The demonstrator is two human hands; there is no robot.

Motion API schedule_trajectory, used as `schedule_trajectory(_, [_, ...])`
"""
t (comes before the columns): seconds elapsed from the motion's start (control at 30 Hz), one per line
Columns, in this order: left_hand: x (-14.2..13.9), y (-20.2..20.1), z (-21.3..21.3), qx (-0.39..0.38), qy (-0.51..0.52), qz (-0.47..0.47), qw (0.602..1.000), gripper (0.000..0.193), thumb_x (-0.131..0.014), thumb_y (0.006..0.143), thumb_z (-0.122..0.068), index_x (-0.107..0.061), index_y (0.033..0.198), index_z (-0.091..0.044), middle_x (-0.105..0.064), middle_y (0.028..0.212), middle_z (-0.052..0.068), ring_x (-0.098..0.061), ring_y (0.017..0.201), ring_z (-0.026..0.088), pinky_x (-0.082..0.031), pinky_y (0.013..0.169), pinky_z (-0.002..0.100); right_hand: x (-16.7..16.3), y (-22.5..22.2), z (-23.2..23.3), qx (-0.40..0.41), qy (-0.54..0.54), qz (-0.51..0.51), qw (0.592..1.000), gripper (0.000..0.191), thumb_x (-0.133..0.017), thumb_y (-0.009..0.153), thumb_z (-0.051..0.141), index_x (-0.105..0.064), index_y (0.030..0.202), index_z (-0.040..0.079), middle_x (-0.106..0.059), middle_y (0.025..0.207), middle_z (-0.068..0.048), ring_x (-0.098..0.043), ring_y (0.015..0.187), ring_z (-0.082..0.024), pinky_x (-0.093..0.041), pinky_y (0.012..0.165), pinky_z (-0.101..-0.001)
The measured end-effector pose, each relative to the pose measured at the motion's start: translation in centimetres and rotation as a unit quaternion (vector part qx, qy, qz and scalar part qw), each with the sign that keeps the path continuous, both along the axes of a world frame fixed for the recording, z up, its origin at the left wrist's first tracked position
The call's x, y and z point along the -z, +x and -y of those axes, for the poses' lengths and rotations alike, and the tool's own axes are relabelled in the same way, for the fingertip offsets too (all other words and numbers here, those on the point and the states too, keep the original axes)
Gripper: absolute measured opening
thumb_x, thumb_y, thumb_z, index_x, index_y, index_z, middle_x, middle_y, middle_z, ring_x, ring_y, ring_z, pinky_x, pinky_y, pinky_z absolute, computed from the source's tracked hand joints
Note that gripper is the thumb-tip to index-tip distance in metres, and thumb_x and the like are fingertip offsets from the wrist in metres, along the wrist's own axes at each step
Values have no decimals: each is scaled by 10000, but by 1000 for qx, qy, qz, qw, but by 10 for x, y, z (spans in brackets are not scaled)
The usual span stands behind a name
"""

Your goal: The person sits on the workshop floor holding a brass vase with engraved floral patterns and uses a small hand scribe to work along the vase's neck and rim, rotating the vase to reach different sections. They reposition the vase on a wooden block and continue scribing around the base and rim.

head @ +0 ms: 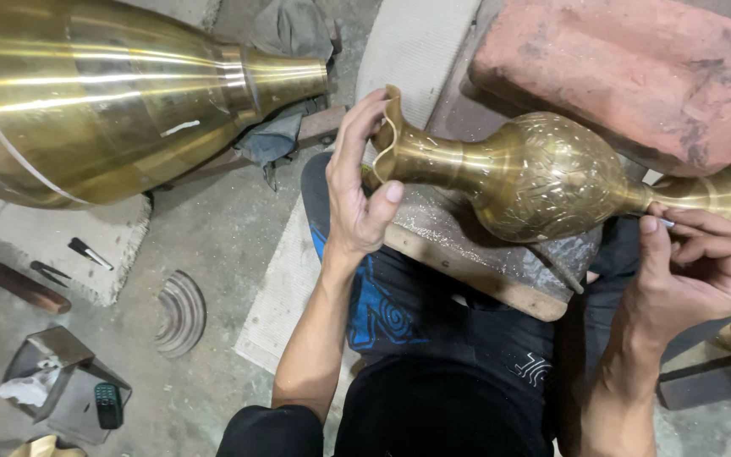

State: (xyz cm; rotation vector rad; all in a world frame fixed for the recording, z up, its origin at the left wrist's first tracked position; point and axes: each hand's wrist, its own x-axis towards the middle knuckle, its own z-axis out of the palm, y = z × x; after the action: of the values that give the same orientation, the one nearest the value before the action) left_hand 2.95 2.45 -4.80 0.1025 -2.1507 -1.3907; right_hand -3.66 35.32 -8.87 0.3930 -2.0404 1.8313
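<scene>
A brass vase [535, 173] with an engraved round belly lies on its side across a wooden board [467, 267] on my lap. My left hand [359, 182] grips the vase's flared, wavy mouth. At the narrow stem near the vase's foot, my right hand [695, 262] pinches a small metal tool [663, 222], its tip against the brass. Fine brass shavings speckle the board under the belly.
A large polished brass vessel [103, 93] lies at the upper left on a stone slab. A red brick [636, 72] rests behind the vase. On the concrete floor at left are a ridged metal disc [181, 313], small tools [86, 252], and a dark phone [108, 404].
</scene>
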Motion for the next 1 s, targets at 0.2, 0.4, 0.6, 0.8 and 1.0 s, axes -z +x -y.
schedule_trajectory(0.2, [-7, -1, 3, -3, 24, 14, 1000, 906, -514, 968, -741, -499, 1495, -5, -561, 1510, 150, -593, 1342, 238, -471, 1093, 333, -13, 3, 14, 21, 16, -6, 1000, 411, -809, 1068, -69, -451, 875, -7, -673, 1102, -191, -744, 1038, -220, -666, 944, -314])
schedule_trajectory(0.4, [-9, 0, 3, -8, 33, 16, 999, 926, -526, 959, -747, -490, 1503, 2, -577, 1484, 143, -595, 1304, 225, -463, 1088, 333, -11, 2, 17, 21, 12, -5, 1000, 425, -825, 1082, -71, -459, 875, -10, -670, 1106, -189, -735, 1035, -213, -665, 942, -312])
schedule_trajectory(0.6, [-5, 5, 0, -14, 4, 7, 1000, 944, -493, 950, -780, -472, 1514, -23, -576, 1509, 147, -608, 1361, 245, -466, 1115, 346, 1, -1, 9, 7, -6, -10, 1000, 382, -807, 1064, -56, -483, 867, -11, -689, 1081, -200, -751, 1027, -221, -667, 905, -308])
schedule_trajectory(0.8, [-1, 8, -5, -15, -3, 4, 1000, 977, -493, 940, -777, -448, 1566, -28, -552, 1511, 179, -593, 1386, 290, -462, 1122, 373, 5, -4, 2, 13, 0, -16, 1000, 418, -842, 1068, -59, -476, 880, 8, -683, 1071, -185, -753, 975, -219, -656, 849, -295])
schedule_trajectory(1.0, [1, 12, -8, -2, -24, -1, 1000, 911, -474, 967, -765, -474, 1528, -46, -516, 1560, 196, -500, 1450, 331, -397, 1229, 403, 3, -1, 1, 16, -19, -10, 1000, 384, -831, 1063, -82, -483, 923, 4, -676, 1056, -189, -721, 979, -213, -659, 964, -344])
